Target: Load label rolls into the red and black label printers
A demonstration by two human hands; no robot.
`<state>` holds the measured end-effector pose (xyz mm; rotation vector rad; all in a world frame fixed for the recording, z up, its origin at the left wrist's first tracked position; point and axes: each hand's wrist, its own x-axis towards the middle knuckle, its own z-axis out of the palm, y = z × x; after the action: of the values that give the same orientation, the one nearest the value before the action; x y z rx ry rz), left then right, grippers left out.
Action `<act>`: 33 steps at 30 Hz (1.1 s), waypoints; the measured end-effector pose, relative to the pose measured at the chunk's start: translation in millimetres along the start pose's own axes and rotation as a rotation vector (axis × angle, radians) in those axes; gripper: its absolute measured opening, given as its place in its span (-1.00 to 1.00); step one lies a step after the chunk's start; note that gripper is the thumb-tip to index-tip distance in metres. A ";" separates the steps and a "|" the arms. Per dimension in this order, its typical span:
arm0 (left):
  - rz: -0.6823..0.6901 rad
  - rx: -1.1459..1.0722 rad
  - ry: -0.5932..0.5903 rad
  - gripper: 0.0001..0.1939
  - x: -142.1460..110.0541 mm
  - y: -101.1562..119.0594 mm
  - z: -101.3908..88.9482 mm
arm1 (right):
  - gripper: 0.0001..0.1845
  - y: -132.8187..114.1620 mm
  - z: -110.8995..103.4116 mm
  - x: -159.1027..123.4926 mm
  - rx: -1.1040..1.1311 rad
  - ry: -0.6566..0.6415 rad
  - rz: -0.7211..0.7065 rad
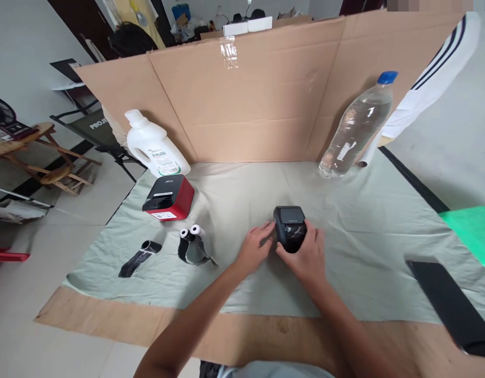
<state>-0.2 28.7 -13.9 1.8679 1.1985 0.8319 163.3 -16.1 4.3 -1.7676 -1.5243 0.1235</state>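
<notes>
A small black portable printer [290, 229] rests on the grey-green cloth between my hands. My right hand [308, 254] grips it, thumb at the near edge and fingers along its right side. At the printer's left side is my left hand [255, 245], fingers stretched out and a gap between them and the thumb; the fingertips come up against the casing. To the left lie two paper rolls [191, 239] with dark strips unrolled from them. A separate black strip with a rolled end [140, 257] lies further left. Behind these stands a red and black printer [169, 197].
A white jug [158, 144] and a clear bottle [356, 131] with a blue cap lean by the cardboard screen [250, 100]. A white-sleeved arm [435, 73] reaches behind the bottle. A dark phone or tablet [449, 304] lies at right, near a green object [473, 231].
</notes>
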 end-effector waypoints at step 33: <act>-0.025 0.275 -0.025 -0.27 -27.9 -10.7 -15.9 | -0.09 16.2 8.9 -31.5 0.420 -0.172 -0.103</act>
<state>-27.8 9.6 -18.4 2.0701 1.3743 0.6534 162.7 -38.9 -24.2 -1.3700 -1.5697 0.5167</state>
